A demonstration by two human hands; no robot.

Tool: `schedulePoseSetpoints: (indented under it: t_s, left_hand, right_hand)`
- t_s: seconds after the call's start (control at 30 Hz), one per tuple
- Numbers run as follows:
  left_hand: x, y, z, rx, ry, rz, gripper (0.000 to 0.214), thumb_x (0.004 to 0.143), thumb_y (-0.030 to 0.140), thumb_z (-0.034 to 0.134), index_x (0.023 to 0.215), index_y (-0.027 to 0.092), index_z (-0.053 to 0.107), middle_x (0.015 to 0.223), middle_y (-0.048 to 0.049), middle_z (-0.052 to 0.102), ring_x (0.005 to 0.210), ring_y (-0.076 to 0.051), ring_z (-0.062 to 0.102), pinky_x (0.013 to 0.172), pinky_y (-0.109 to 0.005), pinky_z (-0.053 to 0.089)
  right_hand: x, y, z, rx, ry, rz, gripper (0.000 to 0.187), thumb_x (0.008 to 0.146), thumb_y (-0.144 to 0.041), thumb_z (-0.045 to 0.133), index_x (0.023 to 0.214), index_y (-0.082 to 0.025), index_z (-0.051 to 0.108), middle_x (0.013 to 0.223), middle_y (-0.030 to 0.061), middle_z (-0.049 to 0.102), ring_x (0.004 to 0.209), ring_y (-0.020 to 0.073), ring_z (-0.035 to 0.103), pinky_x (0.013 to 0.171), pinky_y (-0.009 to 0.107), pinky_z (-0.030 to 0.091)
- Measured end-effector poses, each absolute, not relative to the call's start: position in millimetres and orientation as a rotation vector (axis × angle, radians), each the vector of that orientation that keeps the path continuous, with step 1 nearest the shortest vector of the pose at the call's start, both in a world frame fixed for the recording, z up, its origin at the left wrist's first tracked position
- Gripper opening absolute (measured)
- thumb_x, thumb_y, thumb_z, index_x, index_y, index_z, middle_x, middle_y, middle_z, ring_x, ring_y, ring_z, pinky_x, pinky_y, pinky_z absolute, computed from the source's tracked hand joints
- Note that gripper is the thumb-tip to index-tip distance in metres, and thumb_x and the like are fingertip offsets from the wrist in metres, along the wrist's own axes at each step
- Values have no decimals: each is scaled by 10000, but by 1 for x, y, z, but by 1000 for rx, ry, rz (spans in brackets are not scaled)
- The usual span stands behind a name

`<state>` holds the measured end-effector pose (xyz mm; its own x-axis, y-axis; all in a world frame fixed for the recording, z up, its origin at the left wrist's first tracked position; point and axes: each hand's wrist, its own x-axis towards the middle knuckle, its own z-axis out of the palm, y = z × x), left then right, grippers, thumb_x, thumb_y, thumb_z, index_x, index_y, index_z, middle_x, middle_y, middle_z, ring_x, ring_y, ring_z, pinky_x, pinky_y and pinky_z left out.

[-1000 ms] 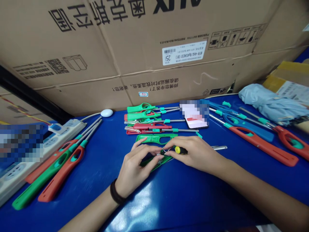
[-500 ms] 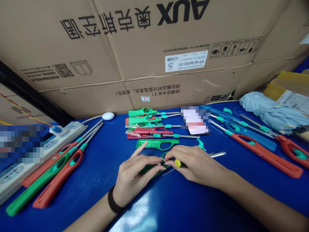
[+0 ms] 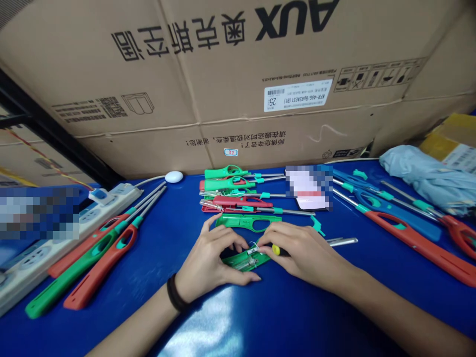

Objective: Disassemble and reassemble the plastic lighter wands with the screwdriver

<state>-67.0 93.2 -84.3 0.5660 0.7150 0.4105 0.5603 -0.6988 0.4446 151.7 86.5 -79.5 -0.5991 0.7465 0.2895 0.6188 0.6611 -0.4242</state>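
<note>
Thumb and fingers of the left hand point(image 3: 205, 260) have spread wide around the green shell point(image 3: 263, 258), exposing the white part point(image 3: 252, 251) to the right hand point(image 3: 303, 252), holding a yellow-ended tool point(image 3: 275, 249).

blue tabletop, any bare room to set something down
Bare tabletop: between the leftmost gas lighters and left hand, and between the forearms. Crowded: beyond the left hand, opened lighters and phone; far right, red lighters and blue lighters.
</note>
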Motion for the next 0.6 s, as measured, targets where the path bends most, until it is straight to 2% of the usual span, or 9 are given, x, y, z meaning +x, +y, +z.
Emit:
schedulePoseSetpoints:
  t_s: [0.2, 0.5, 0.6]
  left_hand:
    - [-65, 91, -84, 2526, 1084, 850, 357, 614, 438, 807, 773, 210, 584, 719, 72, 652, 677, -128, 610, 1045, -449, 220]
    - [-66, 90, -77, 2745, 995, 910, 500, 575, 589, 770, 819, 183, 609, 727, 22, 651, 679, -161, 612, 1040, -493, 234]
    - [-68, 89, -74, 2831, 920, 871, 440, 624, 570, 747, 806, 189, 625, 720, 18, 643, 694, -166, 608, 1037, -487, 248]
  right_hand:
    - [149, 88, -78, -1078, -2493, 383, 63, 891, -202, 557, 896, -207, 620, 889, -7, 643, 770, 129, 613, 612, 226, 399]
    - [149, 85, -75, -1148, -2521, 404, 93, 900, -186, 523, 942, -213, 602, 874, 1, 675, 747, 156, 635, 595, 245, 392]
    - [149, 85, -75, -1146, -2521, 446, 111, 908, -182, 505, 954, -222, 599, 901, 2, 688, 783, 161, 644, 624, 250, 406]
